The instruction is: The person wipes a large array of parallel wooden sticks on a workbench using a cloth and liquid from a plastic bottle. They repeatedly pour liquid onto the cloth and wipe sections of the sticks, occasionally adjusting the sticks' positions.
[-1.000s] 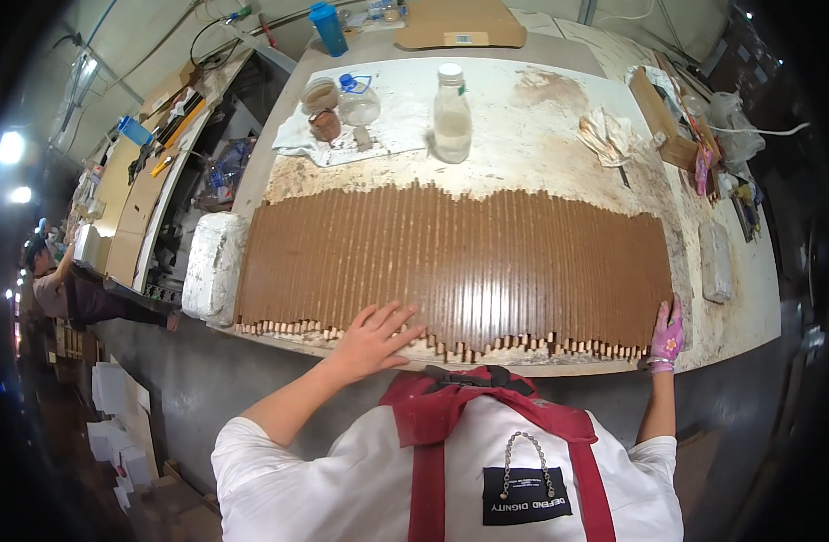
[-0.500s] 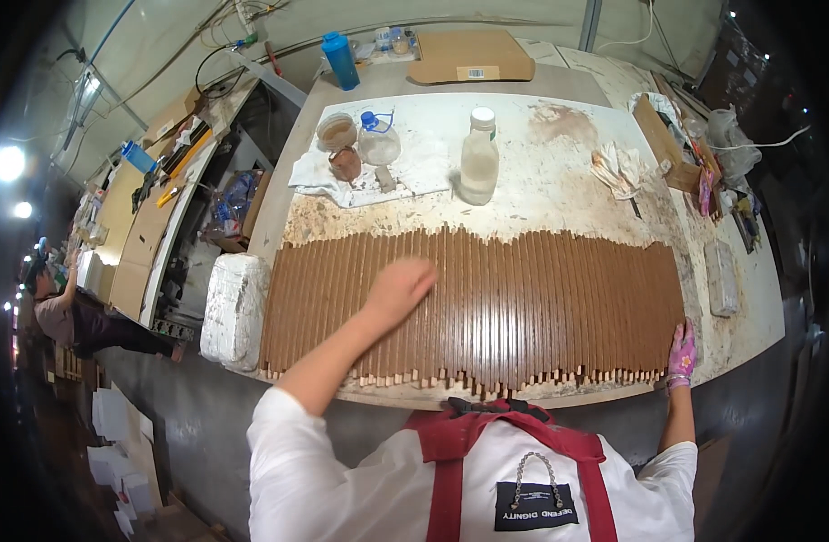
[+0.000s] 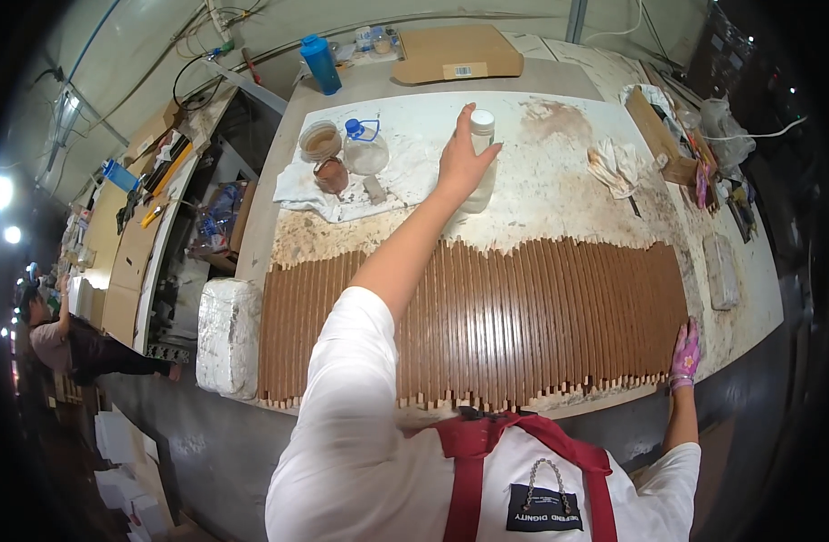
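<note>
Head view: the left hand (image 3: 462, 161) reaches across the bench (image 3: 559, 126) and wraps its fingers around a clear plastic bottle (image 3: 479, 172) with a white cap, which stands upright just beyond the far edge of the sticks (image 3: 487, 316). The hand is closed on the bottle's upper part, thumb on one side and fingers over the shoulder. The right hand (image 3: 684, 352), in a pink glove, rests flat against the right near corner of the stick row, fingers spread and holding nothing.

The sticks are thin brown rods laid side by side in one wide mat, covering most of the near half of the bench, their ends uneven at both edges. To the left of the bottle, on a white cloth (image 3: 328, 194), stand a tub (image 3: 320, 140) of brown powder, a small brown cup (image 3: 330, 174) and a blue-capped jar (image 3: 365, 149). A white block (image 3: 227, 334) lies at the mat's left end.

The step in hand looks like fetching the bottle while the other hand steadies the mat. Next, I judge, the bottle must be lifted straight up so it clears the stick ends, kept upright, and the cap dealt with, which would need the gloved hand to leave the row without nudging the rods out of line.
</note>
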Motion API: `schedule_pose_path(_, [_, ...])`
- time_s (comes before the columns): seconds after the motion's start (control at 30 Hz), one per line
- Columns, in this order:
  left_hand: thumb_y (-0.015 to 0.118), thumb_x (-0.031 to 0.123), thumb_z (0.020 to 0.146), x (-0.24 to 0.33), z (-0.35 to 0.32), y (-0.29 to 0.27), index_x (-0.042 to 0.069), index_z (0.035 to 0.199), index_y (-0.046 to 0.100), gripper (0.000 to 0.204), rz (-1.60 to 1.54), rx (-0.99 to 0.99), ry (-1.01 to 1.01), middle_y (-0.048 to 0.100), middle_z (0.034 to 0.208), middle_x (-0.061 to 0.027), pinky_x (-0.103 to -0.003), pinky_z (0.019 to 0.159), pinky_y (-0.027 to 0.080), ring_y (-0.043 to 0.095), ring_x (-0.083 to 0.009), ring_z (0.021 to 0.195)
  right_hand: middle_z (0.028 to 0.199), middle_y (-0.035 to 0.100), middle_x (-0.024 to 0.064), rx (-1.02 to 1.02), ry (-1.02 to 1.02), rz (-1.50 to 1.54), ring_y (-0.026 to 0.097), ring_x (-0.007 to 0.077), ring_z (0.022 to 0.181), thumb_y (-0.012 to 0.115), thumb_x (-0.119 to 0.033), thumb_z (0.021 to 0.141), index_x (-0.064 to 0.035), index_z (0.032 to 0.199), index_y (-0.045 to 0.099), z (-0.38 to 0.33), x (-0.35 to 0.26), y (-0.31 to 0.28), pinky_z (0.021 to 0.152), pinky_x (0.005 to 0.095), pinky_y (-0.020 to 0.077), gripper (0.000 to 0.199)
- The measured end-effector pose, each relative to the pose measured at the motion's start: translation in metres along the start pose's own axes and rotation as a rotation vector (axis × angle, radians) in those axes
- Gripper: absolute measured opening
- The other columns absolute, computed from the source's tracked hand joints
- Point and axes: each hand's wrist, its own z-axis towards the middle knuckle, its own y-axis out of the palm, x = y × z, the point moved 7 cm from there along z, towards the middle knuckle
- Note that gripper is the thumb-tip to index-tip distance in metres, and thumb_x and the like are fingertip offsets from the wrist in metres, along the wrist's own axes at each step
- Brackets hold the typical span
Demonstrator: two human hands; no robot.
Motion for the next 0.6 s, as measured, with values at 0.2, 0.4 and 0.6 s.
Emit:
schedule_pose_path(0.2, [0.069,0.019,0.083,-0.008,0.008,-0.006,0.014,0.141,0.033,0.068,-0.003,0.076,0.016,0.058,0.121,-0.0212,-0.04,0.092,0.045,0.059,-0.0373,0.109,0.137,0.049,0.0187,0.006,0.043,0.084,0.047,0.0324,0.127,0.041,-0.029,0.101,-0.0009,0.135,0.046,0.001,0.009,0.006,0.106,0.0349,0.0351,0.044])
schedule_pose_path(0.4, [0.069,0.016,0.082,-0.007,0.029,0.004,0.011,0.139,0.035,0.066,0.095,0.153,-0.019,0.057,0.124,-0.0213,-0.042,0.092,0.045,0.056,-0.0384,0.111,0.138,0.049,0.0184,0.012,0.066,0.102,0.046,0.0313,0.128,0.042,-0.028,0.101,-0.0002,0.135,0.046,0.003,0.017,0.01,0.107,0.0346,0.0338,0.044])
schedule_pose_path(0.6, [0.068,0.013,0.082,-0.025,0.057,0.0,0.01,0.136,0.037,0.062,0.208,0.276,0.003,0.059,0.113,-0.0208,-0.045,0.086,0.047,0.058,-0.0391,0.103,0.138,0.049,0.0182,0.017,0.076,0.136,0.046,0.031,0.128,0.042,-0.029,0.101,0.0003,0.135,0.047,0.0,0.017,0.009,0.107,0.0345,0.0329,0.045])
